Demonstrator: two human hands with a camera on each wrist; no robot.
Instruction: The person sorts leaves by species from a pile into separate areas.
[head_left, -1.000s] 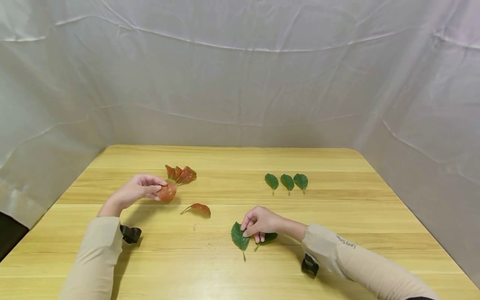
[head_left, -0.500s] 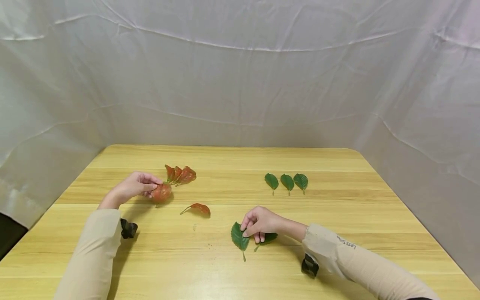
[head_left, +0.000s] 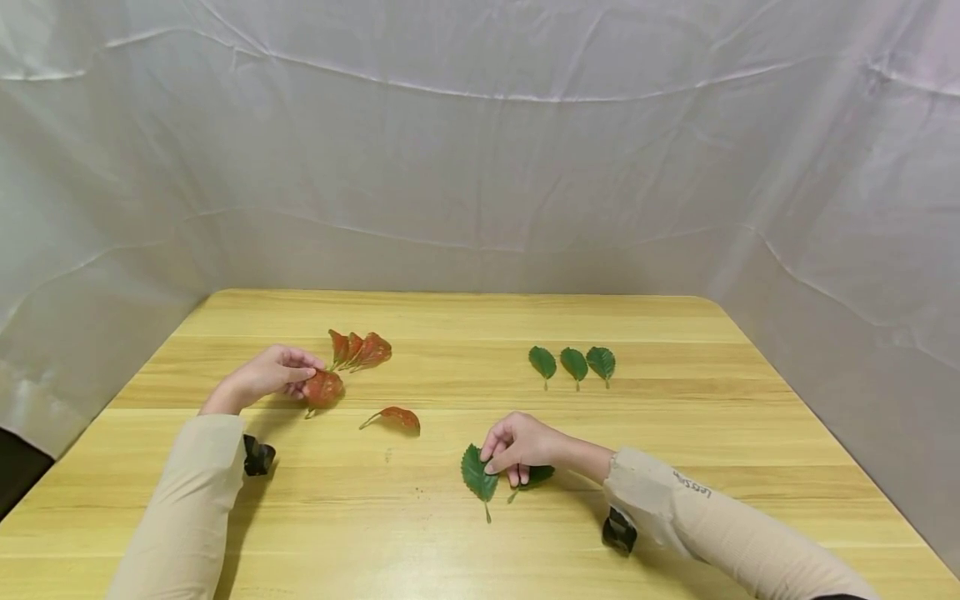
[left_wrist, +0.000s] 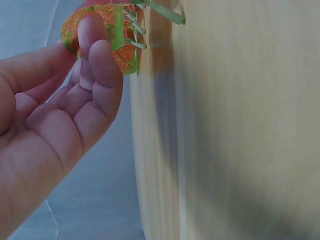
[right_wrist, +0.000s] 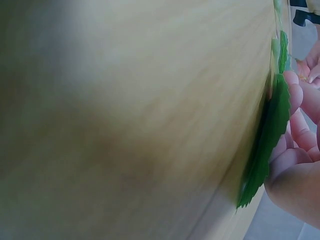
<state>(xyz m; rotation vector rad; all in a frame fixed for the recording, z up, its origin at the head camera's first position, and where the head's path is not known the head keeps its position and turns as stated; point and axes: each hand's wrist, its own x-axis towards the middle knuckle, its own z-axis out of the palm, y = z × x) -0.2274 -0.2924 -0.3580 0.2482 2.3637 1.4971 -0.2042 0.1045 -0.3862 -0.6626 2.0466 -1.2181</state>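
Note:
In the head view my left hand pinches a red leaf by its left edge, just in front of a group of red leaves. The left wrist view shows this held leaf as orange-red with green patches, between thumb and fingers. My right hand is low over the table, thumb and forefinger pinching the right edge of a toothed green leaf. A second green leaf lies beneath that hand, partly hidden; the right wrist view shows a green leaf close beside the fingers.
A single curled red leaf lies on the wooden table between the hands. Farther back on the right, three green leaves stand in a row, stems toward me. Pale cloth hangs behind and beside the table.
My left hand has drawn back slightly to the left with the red leaf, away from the group, and the leaf has turned so its stem points down. My right hand stays put.

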